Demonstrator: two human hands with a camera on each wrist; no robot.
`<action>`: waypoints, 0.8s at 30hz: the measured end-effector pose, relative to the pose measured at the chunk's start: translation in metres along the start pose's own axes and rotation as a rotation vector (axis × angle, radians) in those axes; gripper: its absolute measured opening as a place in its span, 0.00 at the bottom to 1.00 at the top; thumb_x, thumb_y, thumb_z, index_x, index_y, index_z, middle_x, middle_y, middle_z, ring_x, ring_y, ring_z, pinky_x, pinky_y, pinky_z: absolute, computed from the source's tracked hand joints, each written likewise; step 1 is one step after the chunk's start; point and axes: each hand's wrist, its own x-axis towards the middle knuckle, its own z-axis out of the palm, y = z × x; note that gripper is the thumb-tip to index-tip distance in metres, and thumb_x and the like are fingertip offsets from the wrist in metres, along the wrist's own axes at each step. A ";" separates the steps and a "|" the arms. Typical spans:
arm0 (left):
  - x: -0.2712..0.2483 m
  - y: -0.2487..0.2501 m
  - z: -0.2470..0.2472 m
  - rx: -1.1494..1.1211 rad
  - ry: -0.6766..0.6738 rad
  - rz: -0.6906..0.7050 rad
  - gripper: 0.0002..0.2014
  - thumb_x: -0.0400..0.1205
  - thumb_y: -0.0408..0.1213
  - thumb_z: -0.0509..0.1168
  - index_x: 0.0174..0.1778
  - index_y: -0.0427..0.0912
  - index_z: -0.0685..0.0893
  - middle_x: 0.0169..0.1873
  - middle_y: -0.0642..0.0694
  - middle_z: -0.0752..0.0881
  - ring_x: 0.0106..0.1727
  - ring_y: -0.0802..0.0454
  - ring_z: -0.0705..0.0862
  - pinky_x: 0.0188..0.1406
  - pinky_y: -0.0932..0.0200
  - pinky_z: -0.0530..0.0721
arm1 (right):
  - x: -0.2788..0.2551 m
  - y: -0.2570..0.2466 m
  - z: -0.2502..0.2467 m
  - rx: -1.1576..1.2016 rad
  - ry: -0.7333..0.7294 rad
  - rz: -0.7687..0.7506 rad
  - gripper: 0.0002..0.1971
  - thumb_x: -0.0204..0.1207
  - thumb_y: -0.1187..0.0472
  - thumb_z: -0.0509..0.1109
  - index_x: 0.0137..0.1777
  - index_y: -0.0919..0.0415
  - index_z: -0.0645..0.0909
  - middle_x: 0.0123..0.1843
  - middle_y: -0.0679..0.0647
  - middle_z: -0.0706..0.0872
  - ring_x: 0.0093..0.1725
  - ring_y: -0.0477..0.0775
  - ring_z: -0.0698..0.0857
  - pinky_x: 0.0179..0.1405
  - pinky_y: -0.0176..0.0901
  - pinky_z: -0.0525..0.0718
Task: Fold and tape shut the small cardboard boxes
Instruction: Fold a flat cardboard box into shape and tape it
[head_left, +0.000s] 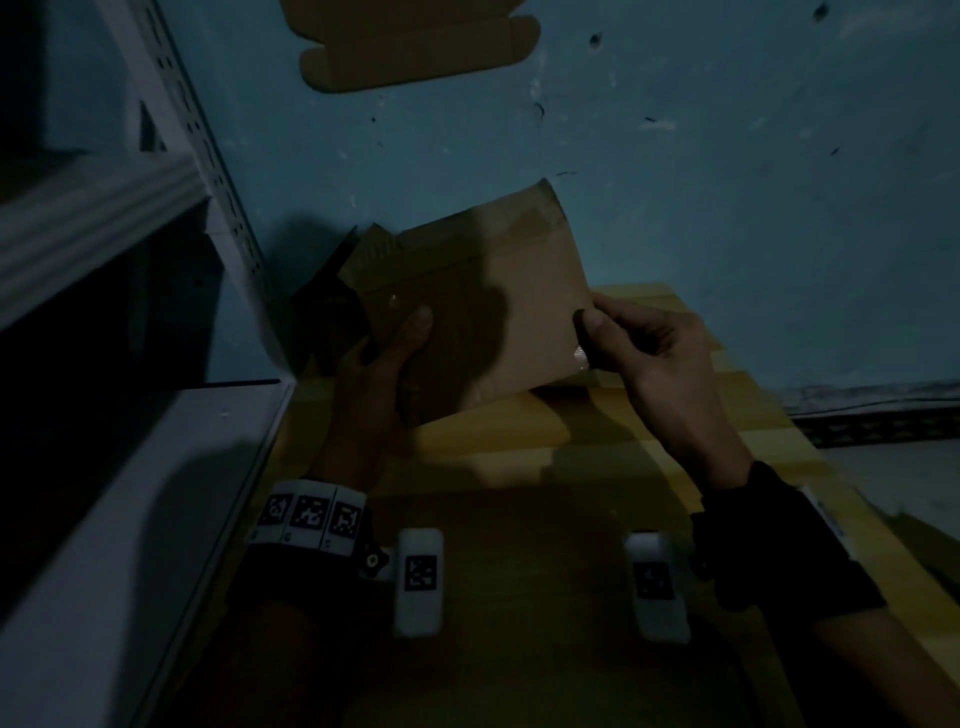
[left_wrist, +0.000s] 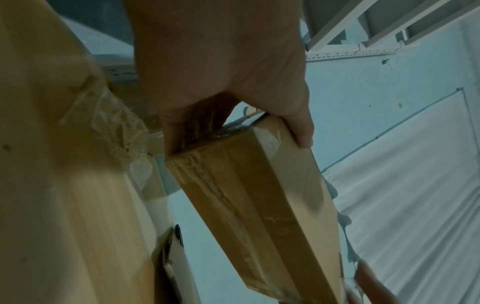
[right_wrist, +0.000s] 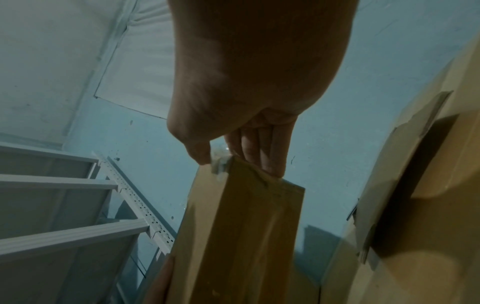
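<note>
A flat, folded brown cardboard box (head_left: 483, 306) is held up tilted above the yellow wooden table (head_left: 649, 441). My left hand (head_left: 395, 353) grips its left end, thumb on the near face and fingers behind. In the left wrist view the box (left_wrist: 254, 205) shows clear tape along its narrow side, with my left hand (left_wrist: 233, 107) clamped on the end. My right hand (head_left: 618, 332) pinches the box's right corner between thumb and fingers. In the right wrist view a bit of clear tape (right_wrist: 221, 164) sits at that corner of the box (right_wrist: 246, 236) under my right hand (right_wrist: 241, 148).
Another unfolded cardboard blank (head_left: 415, 47) lies flat against the blue wall at the top. More dark cardboard pieces (head_left: 332, 306) stand behind the box at the wall. A white metal shelf rack (head_left: 130, 260) fills the left side.
</note>
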 end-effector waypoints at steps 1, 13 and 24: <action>-0.001 0.001 0.001 -0.007 -0.006 0.002 0.23 0.69 0.52 0.73 0.60 0.51 0.87 0.54 0.48 0.92 0.54 0.50 0.91 0.47 0.54 0.91 | 0.000 0.001 0.000 -0.004 0.004 -0.006 0.14 0.87 0.60 0.68 0.69 0.61 0.87 0.55 0.46 0.95 0.55 0.47 0.93 0.51 0.38 0.89; 0.002 -0.004 -0.001 0.006 -0.002 0.007 0.34 0.61 0.55 0.77 0.64 0.45 0.87 0.53 0.47 0.92 0.54 0.49 0.91 0.42 0.57 0.89 | -0.002 -0.002 0.004 -0.122 0.020 0.007 0.10 0.81 0.46 0.74 0.47 0.50 0.93 0.41 0.44 0.94 0.46 0.48 0.94 0.50 0.59 0.93; 0.006 -0.008 0.000 0.036 -0.035 0.076 0.28 0.64 0.47 0.78 0.62 0.47 0.87 0.53 0.49 0.92 0.55 0.50 0.91 0.51 0.52 0.90 | 0.004 0.010 -0.002 -0.466 0.152 0.092 0.18 0.73 0.45 0.82 0.26 0.53 0.88 0.26 0.46 0.89 0.28 0.47 0.89 0.41 0.55 0.90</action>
